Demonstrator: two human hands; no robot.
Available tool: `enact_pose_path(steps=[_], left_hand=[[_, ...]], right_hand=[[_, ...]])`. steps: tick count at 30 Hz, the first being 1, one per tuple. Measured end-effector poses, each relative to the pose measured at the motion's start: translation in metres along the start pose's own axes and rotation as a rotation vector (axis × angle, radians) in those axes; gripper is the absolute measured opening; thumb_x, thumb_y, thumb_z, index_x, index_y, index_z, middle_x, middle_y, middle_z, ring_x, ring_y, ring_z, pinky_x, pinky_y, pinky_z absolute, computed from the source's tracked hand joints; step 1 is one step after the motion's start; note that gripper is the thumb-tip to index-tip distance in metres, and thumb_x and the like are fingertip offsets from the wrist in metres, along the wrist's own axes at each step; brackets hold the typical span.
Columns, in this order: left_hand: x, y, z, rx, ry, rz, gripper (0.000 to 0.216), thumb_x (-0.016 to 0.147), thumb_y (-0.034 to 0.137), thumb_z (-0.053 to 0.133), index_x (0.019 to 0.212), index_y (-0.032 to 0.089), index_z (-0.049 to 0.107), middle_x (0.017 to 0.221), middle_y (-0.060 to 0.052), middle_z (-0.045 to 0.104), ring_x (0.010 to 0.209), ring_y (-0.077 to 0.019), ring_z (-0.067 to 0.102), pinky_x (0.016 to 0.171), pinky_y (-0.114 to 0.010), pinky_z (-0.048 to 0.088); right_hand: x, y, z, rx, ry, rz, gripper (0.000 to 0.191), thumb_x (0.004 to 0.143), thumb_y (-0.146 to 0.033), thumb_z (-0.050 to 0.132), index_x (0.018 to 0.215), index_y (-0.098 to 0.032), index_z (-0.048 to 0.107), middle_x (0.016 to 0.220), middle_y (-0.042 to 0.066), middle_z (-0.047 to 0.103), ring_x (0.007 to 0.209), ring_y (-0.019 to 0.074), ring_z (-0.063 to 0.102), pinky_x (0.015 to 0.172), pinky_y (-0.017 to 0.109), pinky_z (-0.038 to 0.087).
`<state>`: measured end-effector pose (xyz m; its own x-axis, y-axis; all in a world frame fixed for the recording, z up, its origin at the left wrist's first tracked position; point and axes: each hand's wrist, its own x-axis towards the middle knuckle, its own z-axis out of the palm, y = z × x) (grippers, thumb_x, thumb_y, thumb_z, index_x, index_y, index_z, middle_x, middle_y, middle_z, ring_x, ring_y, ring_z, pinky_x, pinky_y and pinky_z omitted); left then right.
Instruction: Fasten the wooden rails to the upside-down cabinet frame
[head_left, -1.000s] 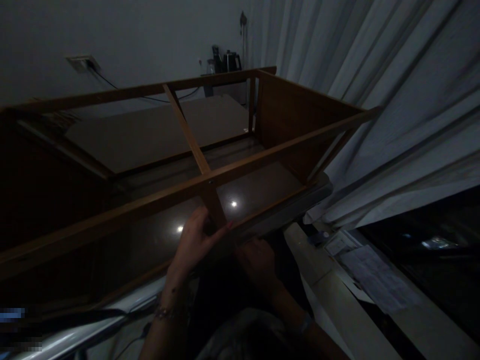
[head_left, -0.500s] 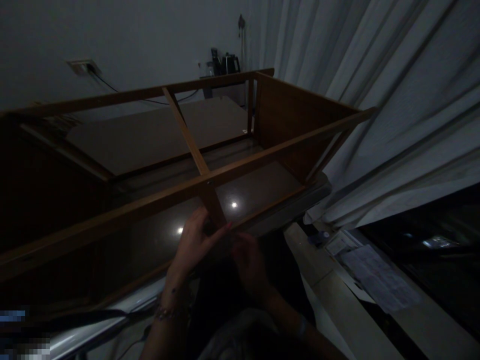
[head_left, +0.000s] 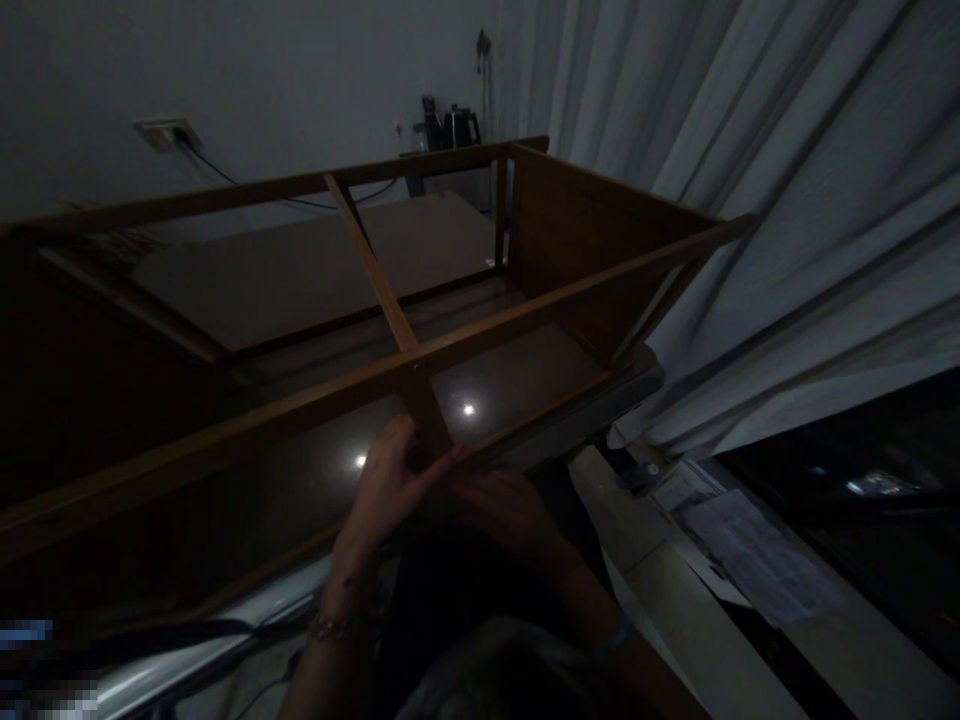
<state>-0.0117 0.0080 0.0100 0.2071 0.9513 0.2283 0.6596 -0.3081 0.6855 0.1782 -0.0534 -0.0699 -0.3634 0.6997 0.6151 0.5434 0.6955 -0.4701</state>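
Note:
A wooden frame (head_left: 495,318) with long rails and solid end panels stands in dim light in front of me. My left hand (head_left: 390,480) is wrapped round a short wooden upright (head_left: 427,410) on its near side, fingers behind it and thumb across its lower end. My right hand (head_left: 506,510) is at the foot of that upright, just below my left thumb. Its fingers point left and press together in shadow. Whatever is at their tips is too dark to make out.
A crossbar (head_left: 371,265) joins the top rails. The frame rests on a padded surface (head_left: 622,390). A metal tube (head_left: 217,640) runs at lower left. White curtains (head_left: 720,200) hang on the right, above papers (head_left: 757,550). A kettle (head_left: 457,128) stands at the back.
My right hand has turned from a curled pose to one with fingers stretched leftward, closer under my left thumb. My left hand and the frame have stayed put.

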Motion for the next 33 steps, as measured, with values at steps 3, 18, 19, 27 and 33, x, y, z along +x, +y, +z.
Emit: enact_pose_path(steps=[3,18,19,27,33], left_hand=[[0.000,-0.001,0.000,-0.025,-0.011,-0.006,0.042,0.083,0.052,0.066,0.110,0.020,0.063,0.108,-0.008,0.070,0.095,-0.0240,0.066,0.079,-0.035,0.054],[0.001,0.002,0.000,-0.030,-0.014,-0.011,0.038,0.083,0.051,0.067,0.104,0.020,0.064,0.104,-0.007,0.070,0.094,-0.0232,0.066,0.080,-0.035,0.053],[0.000,0.002,0.000,-0.035,-0.021,-0.011,0.038,0.084,0.050,0.066,0.106,0.020,0.064,0.105,-0.007,0.070,0.095,-0.0233,0.066,0.080,-0.034,0.053],[0.000,0.002,0.000,-0.023,-0.003,-0.013,0.042,0.082,0.052,0.067,0.109,0.020,0.064,0.106,-0.005,0.070,0.094,-0.0225,0.066,0.080,-0.033,0.052],[0.000,0.001,0.001,-0.017,-0.009,-0.008,0.044,0.083,0.053,0.066,0.113,0.021,0.063,0.106,-0.005,0.070,0.094,-0.0225,0.066,0.081,-0.034,0.052]], right_hand=[[0.002,0.003,0.000,0.007,0.011,-0.003,0.039,0.090,-0.026,0.069,0.128,-0.026,0.060,0.115,0.002,0.073,0.104,0.0177,0.064,0.091,0.033,0.052],[0.004,-0.017,0.024,0.149,0.311,0.231,0.020,0.093,-0.041,0.061,0.100,-0.024,0.070,0.093,0.005,0.074,0.091,0.0200,0.067,0.081,0.035,0.054],[0.004,-0.018,0.023,0.076,0.296,0.202,0.019,0.093,-0.039,0.062,0.101,-0.024,0.070,0.094,0.005,0.074,0.091,0.0203,0.067,0.081,0.035,0.053],[0.006,-0.024,0.014,-0.071,0.280,0.080,0.016,0.096,-0.029,0.060,0.104,-0.020,0.070,0.089,0.005,0.074,0.084,0.0175,0.067,0.078,0.030,0.053],[0.004,-0.026,0.033,0.157,0.470,0.235,0.017,0.096,-0.031,0.058,0.093,-0.022,0.072,0.080,0.004,0.071,0.078,0.0169,0.067,0.069,0.028,0.056]])
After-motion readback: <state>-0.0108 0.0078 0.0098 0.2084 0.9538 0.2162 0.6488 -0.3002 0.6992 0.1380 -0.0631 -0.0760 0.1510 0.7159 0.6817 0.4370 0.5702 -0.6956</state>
